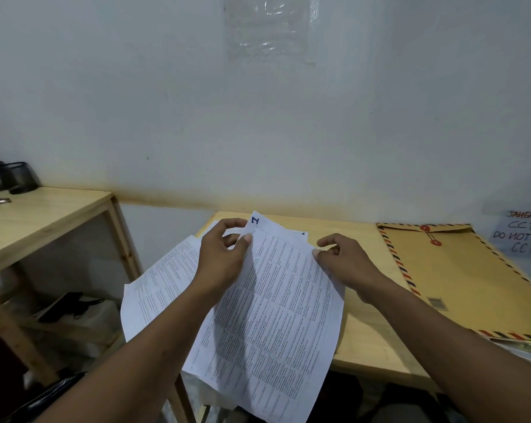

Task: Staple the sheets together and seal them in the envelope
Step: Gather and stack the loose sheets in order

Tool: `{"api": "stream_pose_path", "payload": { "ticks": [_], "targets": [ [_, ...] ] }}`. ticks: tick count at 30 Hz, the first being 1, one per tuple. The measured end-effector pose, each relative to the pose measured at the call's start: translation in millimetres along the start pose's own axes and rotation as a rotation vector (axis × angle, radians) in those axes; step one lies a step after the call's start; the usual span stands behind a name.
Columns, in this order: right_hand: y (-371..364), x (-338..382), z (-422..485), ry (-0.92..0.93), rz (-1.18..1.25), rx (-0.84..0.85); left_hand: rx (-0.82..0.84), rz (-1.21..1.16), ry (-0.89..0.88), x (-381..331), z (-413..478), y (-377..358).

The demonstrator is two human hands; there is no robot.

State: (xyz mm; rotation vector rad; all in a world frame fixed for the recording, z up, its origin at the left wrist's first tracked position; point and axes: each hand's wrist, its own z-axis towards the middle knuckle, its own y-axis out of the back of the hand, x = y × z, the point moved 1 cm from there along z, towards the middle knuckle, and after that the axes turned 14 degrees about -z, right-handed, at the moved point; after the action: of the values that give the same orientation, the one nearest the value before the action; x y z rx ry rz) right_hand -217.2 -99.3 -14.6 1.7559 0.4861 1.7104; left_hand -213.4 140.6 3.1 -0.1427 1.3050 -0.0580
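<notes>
Several printed white sheets [276, 303] are fanned out loosely over the left part of the wooden table [371, 340]. My left hand [224, 257] pinches the top edge of the upper sheet, beside a blue handwritten mark on a corner. My right hand [346, 261] grips the same sheet at its right upper edge. A brown envelope [468, 288] with a striped border and a red string clasp lies flat on the table to the right, apart from both hands. No stapler is visible.
A second wooden table [44, 221] stands at the left with black mesh holders [11, 177] at its back. A handwritten CCTV notice [523, 236] leans at the far right. A white wall is straight ahead.
</notes>
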Motion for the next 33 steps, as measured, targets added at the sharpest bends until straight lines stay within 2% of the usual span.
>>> {"api": "stream_pose_path", "payload": {
  "ticks": [5,13,16,21,26,33],
  "targets": [
    [-3,4,0,0.068,-0.089,-0.104,-0.017,0.041,-0.002,4,2,-1],
    [-8,5,2,0.073,-0.27,-0.089,-0.035,0.096,-0.029,2,2,0],
    [-5,13,-3,0.132,-0.424,-0.087,0.003,0.085,-0.024,0,0,1],
    [-4,36,-6,0.393,-0.155,-0.052,0.093,0.07,0.015,-5,-7,-4],
    [-7,47,-2,0.393,-0.056,-0.143,0.112,0.045,0.026,-6,-12,-9],
    [-5,50,-7,0.395,0.031,-0.12,0.028,-0.001,-0.015,-4,-13,-10]
  ]
}}
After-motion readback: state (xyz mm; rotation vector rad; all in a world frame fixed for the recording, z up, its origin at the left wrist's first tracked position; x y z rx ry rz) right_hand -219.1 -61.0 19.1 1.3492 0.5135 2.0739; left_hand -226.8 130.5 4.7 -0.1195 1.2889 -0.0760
